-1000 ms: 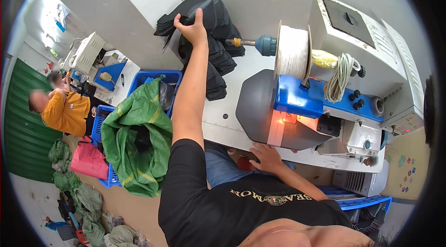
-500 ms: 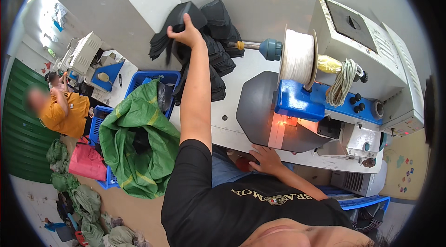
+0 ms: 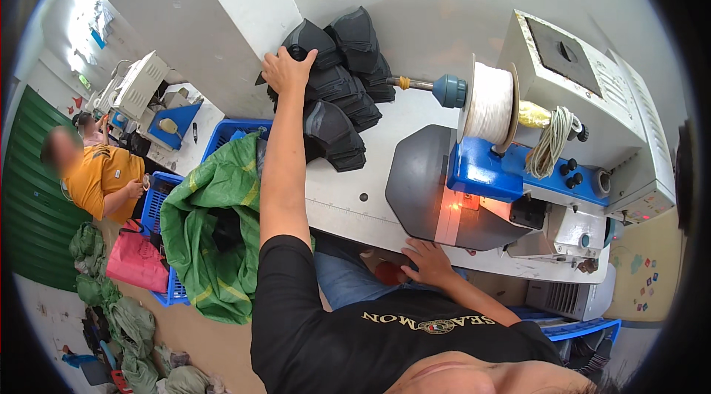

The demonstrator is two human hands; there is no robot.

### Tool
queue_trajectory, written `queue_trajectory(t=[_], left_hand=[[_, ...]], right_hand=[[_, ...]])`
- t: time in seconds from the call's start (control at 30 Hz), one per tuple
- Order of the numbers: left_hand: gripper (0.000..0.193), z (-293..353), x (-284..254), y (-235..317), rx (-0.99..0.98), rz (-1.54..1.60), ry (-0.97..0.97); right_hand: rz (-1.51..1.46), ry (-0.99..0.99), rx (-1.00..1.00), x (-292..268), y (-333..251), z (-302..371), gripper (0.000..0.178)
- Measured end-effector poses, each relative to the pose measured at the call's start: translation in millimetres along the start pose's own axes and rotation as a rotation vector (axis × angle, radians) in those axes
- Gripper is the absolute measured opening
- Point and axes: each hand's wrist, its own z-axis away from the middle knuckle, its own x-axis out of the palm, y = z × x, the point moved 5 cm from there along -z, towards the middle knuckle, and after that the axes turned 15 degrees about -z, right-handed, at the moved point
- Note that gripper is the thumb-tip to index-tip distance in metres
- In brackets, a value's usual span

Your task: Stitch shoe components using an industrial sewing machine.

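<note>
At the far left of the white worktable (image 3: 337,198), black curved fabric pieces (image 3: 342,90) lie piled in several stacks. My left hand (image 3: 286,72) reaches out to the upper left stack (image 3: 305,40), its thumb and fingers curled over the stack's near left end. Part of the grip is hidden behind the back of the hand. My right hand (image 3: 431,264) rests with spread fingers at the table's front edge, beside the dark octagonal plate (image 3: 415,179) of a blue and white machine (image 3: 485,172). An orange glow lights the plate under the machine head.
A white spool (image 3: 491,104) stands above the machine, near a coiled pale cord (image 3: 549,146). Left of my arm, a green sack (image 3: 215,268) sits by blue baskets (image 3: 175,290) and a pink bag (image 3: 137,261). Another person (image 3: 104,175) in orange is farther left.
My left hand has moved down and left over the stack it held raised, which now sits lower on the pile. My view has shifted slightly. The right hand stays at the table edge.
</note>
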Motion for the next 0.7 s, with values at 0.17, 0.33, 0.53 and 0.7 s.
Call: queue_trajectory(t=[0.17, 0.33, 0.53, 0.7], left_hand=[[0.073, 0.5, 26.1, 25.4, -0.11, 0.191, 0.086], [0.07, -0.6, 40.0, 31.6, 0.091, 0.111, 0.286], [0.08, -46.8, 61.3, 21.4, -0.156, 0.178, -0.109], [0.099, -56.8, 61.1, 11.8, -0.041, 0.345, -0.202]], right_hand=[[-0.019, -0.011, 0.016, 0.5, -0.6, -0.9, 0.043], [-0.011, -0.006, 0.013, -2.3, -1.3, -5.2, 0.04], [-0.054, 0.016, 0.02, 1.5, 1.4, -1.7, 0.04], [-0.055, -0.004, 0.059, 4.8, 5.8, 1.9, 0.043]])
